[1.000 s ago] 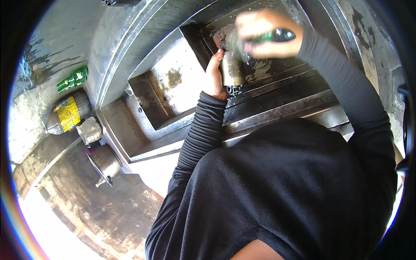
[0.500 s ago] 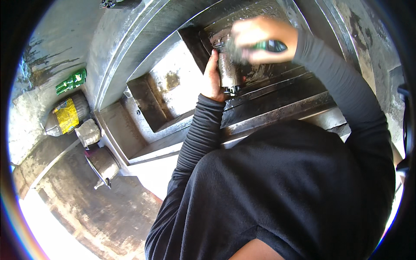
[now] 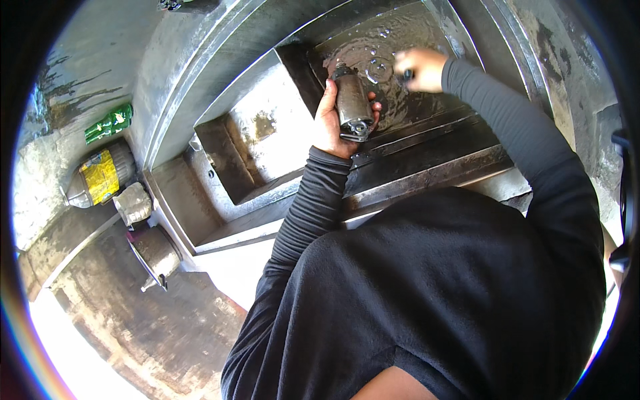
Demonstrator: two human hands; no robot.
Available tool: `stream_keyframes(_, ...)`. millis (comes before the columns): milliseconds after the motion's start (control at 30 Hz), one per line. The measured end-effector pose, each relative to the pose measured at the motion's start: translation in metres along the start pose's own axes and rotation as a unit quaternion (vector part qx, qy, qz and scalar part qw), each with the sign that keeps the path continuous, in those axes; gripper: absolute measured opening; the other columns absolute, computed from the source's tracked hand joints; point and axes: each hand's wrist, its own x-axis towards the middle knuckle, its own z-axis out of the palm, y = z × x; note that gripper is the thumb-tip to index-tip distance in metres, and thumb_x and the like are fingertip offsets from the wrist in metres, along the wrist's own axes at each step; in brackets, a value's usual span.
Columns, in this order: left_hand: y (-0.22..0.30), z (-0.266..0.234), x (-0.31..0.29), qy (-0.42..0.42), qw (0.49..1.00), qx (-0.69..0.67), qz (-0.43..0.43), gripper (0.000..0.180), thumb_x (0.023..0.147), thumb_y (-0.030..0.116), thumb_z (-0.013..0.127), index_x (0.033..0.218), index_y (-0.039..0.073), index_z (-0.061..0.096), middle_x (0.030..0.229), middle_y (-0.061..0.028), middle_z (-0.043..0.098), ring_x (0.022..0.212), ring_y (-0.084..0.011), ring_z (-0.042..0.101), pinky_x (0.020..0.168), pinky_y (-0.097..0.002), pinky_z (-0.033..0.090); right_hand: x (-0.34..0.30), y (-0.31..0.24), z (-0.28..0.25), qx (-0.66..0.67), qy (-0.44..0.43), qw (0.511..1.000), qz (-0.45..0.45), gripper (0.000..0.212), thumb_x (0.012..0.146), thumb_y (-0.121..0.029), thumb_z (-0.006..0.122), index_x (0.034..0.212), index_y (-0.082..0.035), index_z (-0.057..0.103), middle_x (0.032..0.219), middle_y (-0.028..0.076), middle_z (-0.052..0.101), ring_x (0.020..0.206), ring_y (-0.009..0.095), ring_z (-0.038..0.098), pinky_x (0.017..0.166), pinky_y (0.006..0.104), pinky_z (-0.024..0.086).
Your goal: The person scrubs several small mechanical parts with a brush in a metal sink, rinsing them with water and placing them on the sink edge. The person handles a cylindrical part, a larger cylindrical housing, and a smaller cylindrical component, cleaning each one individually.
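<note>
My left hand (image 3: 328, 130) is wrapped around a greasy, wet cylindrical motor part (image 3: 351, 103), metal, with fittings at both ends. It is tilted over the near left side of a basin of dark liquid (image 3: 420, 93). To the right, my right hand (image 3: 425, 69) is closed over the liquid, apart from the motor part. The dark handle end of a brush (image 3: 408, 75) shows at its fingers; the bristles are hidden. Rings and bubbles spread on the liquid beside that hand.
Left of the basin is a bright, shallow metal compartment (image 3: 217, 143) with raised walls. Farther left stand a bottle with a yellow label (image 3: 100, 179), a green packet (image 3: 110, 123), a pale block-shaped thing (image 3: 133, 203) and a round metal part (image 3: 157, 250). Metal rims border the basin.
My right hand has come away from the motor part and moved right and slightly down, over the liquid. The left hand has tilted the motor part so its near end shows more.
</note>
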Motion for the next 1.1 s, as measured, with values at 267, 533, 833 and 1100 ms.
stream_keyframes(267,0.005,0.021,0.011,0.099,0.975,-0.199,0.011,0.051,0.093,0.05,0.053,0.117,0.005,0.054,0.108,-0.0177,0.062,0.097,-0.032,0.062,0.085,-0.0458,0.054,0.003,-0.065,-0.087,0.296,0.238,0.925,0.006,0.017,0.09,-0.014,0.066,0.085,-0.001,0.057,0.075,0.004,0.058,0.07,0.011,0.058,0.063,0.0277,0.047)
stream_keyframes(533,-0.003,0.04,0.009,0.141,0.967,-0.195,0.08,0.063,0.097,0.056,0.033,0.124,0.001,0.051,0.118,-0.0159,0.061,0.111,-0.0327,0.059,0.107,-0.0603,0.03,-0.004,-0.076,-0.052,0.109,0.242,0.964,-0.029,0.017,0.084,-0.013,0.07,0.085,-0.001,0.057,0.075,0.009,0.056,0.068,0.018,0.054,0.063,0.0326,0.046)
stream_keyframes(833,-0.002,0.049,0.001,0.157,0.961,-0.217,0.065,0.055,0.096,0.047,0.04,0.127,0.003,0.05,0.127,-0.0189,0.057,0.12,-0.034,0.054,0.108,-0.0586,0.033,0.005,-0.091,-0.076,0.09,0.237,0.964,-0.081,0.016,0.081,-0.011,0.067,0.088,0.0,0.058,0.078,0.014,0.057,0.074,0.032,0.059,0.067,0.0389,0.048)
stream_keyframes(1100,-0.012,0.041,0.007,0.167,0.976,-0.022,0.139,0.057,0.094,0.057,0.04,0.124,0.011,0.052,0.12,-0.0154,0.059,0.107,-0.0295,0.058,0.087,-0.0504,0.049,0.01,-0.098,-0.085,0.104,0.206,0.967,-0.111,0.02,0.083,-0.013,0.066,0.078,0.002,0.053,0.073,0.012,0.045,0.066,0.028,0.05,0.061,0.0379,0.041)
